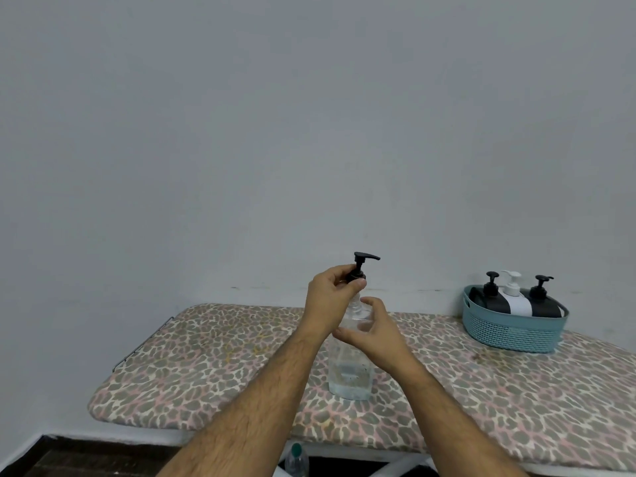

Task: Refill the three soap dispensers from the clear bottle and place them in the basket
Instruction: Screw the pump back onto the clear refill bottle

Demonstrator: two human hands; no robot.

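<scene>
leopard-print ironing board (206, 366) against grey wall. clear bottle (350, 373) upright mid-board; left hand (332, 299) pinches its black pump collar (356, 277), right hand (373, 333) curled around bottle shoulder. far right, teal basket (509, 333) holds three dispensers: black (490, 297), white (514, 297), black (543, 301).

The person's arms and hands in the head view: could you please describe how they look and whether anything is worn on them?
Both forearms are bare as far as the frame shows, with no sleeves visible. They carry noticeable dark hair. The left hand and right hand wear no gloves, and no rings, watch or bracelet can be seen on the sides that show.
</scene>
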